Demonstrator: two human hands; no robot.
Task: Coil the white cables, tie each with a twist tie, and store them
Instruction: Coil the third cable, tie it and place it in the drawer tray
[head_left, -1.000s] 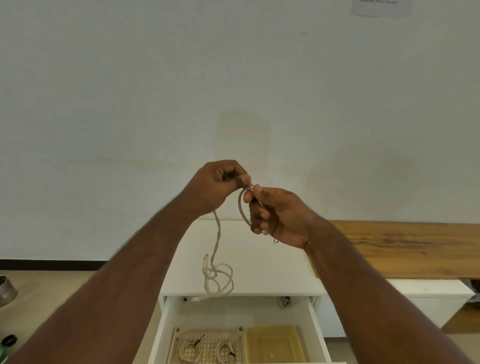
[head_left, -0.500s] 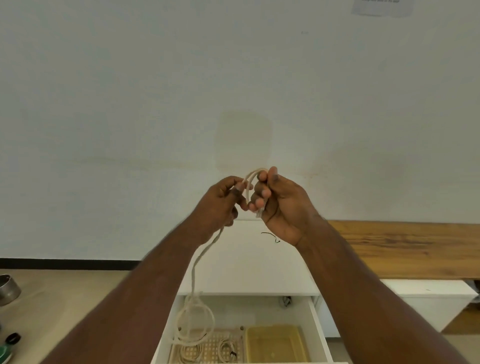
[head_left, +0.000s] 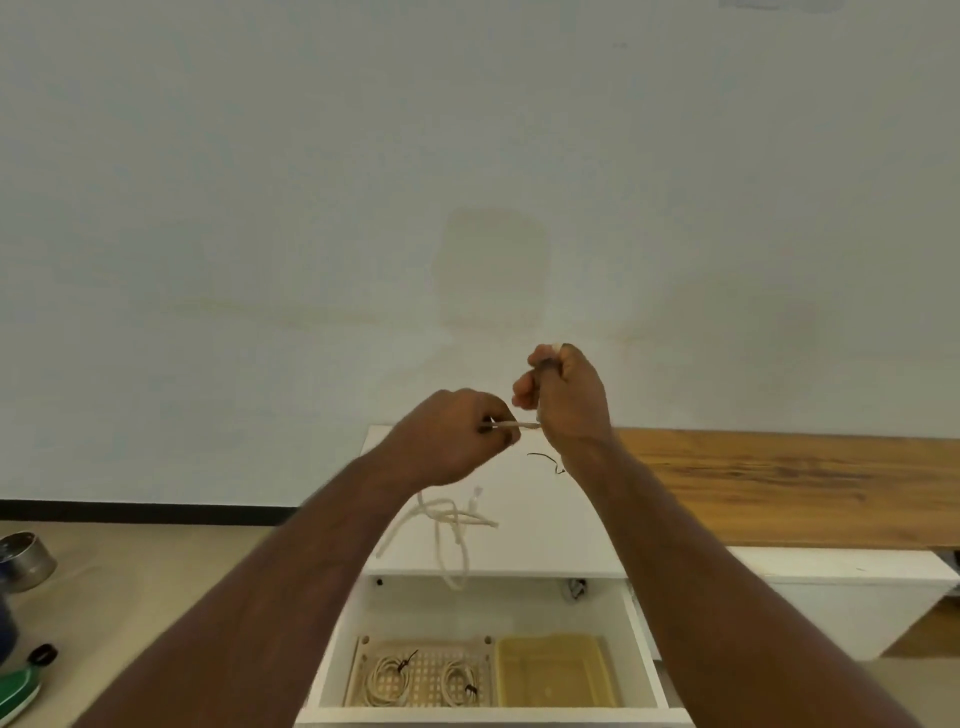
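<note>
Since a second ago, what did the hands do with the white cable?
The right hand rose with its loop, and the left hand dropped lower, pulling a short stretch of the white cable taut between them. The loose tail swung around below. Both hands kept their grip; the two tied coils stayed in the drawer.

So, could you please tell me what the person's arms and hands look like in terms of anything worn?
Both forearms are bare, with no sleeves in view. The left hand and right hand wear no gloves, and no watch, bracelet or ring can be made out.
</note>
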